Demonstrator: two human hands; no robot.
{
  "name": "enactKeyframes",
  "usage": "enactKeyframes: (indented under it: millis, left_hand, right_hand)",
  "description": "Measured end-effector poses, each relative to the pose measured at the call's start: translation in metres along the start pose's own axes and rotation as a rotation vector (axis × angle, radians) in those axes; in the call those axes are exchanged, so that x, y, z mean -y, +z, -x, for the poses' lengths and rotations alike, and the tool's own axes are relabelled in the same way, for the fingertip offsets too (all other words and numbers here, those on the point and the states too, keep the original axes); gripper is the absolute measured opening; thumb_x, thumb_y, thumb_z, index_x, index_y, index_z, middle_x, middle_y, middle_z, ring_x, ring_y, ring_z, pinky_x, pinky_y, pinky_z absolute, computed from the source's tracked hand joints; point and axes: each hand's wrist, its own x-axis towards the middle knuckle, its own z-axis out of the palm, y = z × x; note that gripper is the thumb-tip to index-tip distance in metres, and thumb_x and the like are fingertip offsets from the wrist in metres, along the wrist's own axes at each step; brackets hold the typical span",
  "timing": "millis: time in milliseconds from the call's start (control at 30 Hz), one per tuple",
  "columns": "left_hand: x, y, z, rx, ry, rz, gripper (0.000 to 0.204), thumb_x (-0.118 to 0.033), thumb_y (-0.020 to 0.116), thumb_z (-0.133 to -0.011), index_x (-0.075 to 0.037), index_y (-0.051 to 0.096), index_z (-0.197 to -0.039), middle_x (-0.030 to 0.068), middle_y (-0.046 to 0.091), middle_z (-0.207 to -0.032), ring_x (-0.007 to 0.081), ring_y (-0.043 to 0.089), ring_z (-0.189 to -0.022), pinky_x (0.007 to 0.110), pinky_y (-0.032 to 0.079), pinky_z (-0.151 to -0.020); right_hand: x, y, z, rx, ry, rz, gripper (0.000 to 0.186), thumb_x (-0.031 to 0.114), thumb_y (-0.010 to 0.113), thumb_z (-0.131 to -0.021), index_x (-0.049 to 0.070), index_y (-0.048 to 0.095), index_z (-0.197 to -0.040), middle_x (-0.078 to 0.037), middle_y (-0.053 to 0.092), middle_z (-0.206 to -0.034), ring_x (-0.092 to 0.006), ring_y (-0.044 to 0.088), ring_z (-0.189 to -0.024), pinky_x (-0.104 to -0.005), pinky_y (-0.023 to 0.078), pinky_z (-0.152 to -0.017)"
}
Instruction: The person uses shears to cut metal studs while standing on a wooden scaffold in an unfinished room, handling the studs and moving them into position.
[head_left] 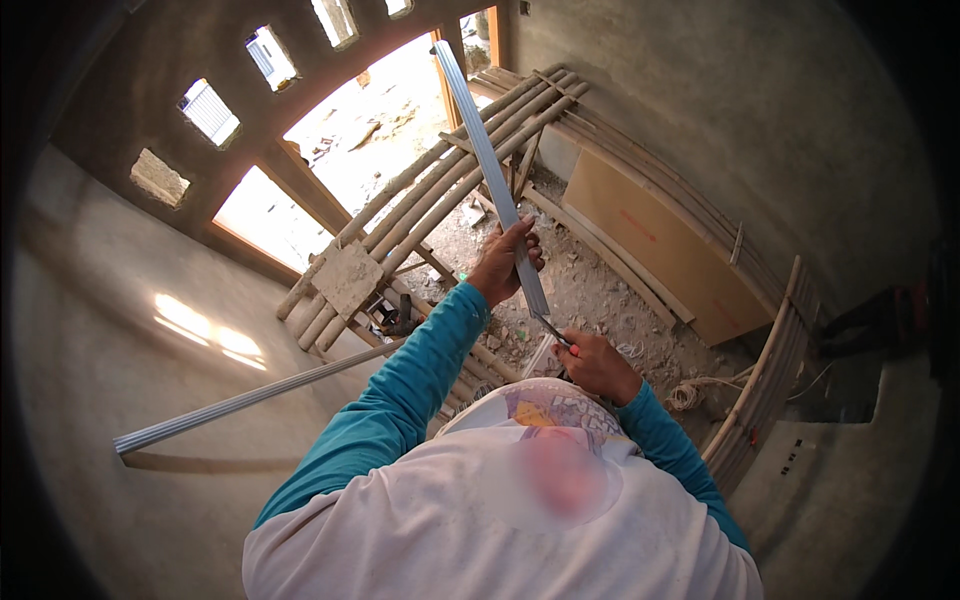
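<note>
My left hand [507, 262] is wrapped round a long, ribbed, silver-grey metal channel [476, 125], near its lower end. The channel rises away from me, its far end in front of the bright doorway. In my closed right hand [602, 368] is a pair of snips [556, 335] with dark jaws and red on the handle, partly hidden by my fingers. Its jaws meet the near end of the channel; whether they bite into the metal is too small to tell. Off to my left, a second metal channel [250, 395] slants upward, its far end passing behind my left forearm.
A scaffold of bamboo poles [445, 190] stands ahead, carrying a small dusty board [348, 280]. A large tan panel [650, 240] leans by the right wall. Near right are bundled poles [765, 390] and coiled cord [686, 396]. Rubble [590, 270] covers the floor.
</note>
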Motion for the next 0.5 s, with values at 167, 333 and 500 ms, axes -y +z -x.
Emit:
enactKeyframes:
  millis: [167, 333, 500]
  left_hand:
    - [0.001, -0.006, -0.006, -0.027, 0.011, -0.056, 0.03, -0.025, 0.075, -0.096, -0.015, 0.048, -0.102, -0.0002, 0.052, -0.079, 0.0133, 0.055, -0.066, 0.031, 0.05, -0.057]
    - [0.009, -0.021, -0.015, -0.101, 0.042, -0.129, 0.03, -0.024, 0.076, -0.093, -0.014, 0.05, -0.104, -0.0005, 0.052, -0.079, 0.0133, 0.055, -0.065, 0.032, 0.05, -0.057]
    - [0.008, -0.049, -0.027, -0.303, 0.097, 0.021, 0.033, -0.026, 0.079, -0.088, -0.013, 0.053, -0.103, -0.0013, 0.05, -0.077, 0.0121, 0.052, -0.062, 0.031, 0.049, -0.058]
  right_hand:
    - [-0.003, 0.006, -0.006, 0.028, 0.009, -0.028, 0.031, 0.03, 0.057, -0.101, -0.001, 0.062, -0.1, -0.031, 0.067, -0.092, -0.0503, 0.065, -0.093, -0.0573, 0.05, -0.078]
    - [-0.006, 0.016, -0.025, 0.032, 0.071, -0.044, 0.034, 0.032, 0.058, -0.101, -0.002, 0.062, -0.104, -0.032, 0.067, -0.101, -0.0508, 0.064, -0.097, -0.0555, 0.05, -0.081]
    - [-0.018, 0.011, -0.011, 0.126, 0.125, -0.056, 0.037, 0.033, 0.062, -0.099, -0.002, 0.064, -0.109, -0.03, 0.069, -0.1, -0.0466, 0.067, -0.096, -0.0503, 0.053, -0.082]
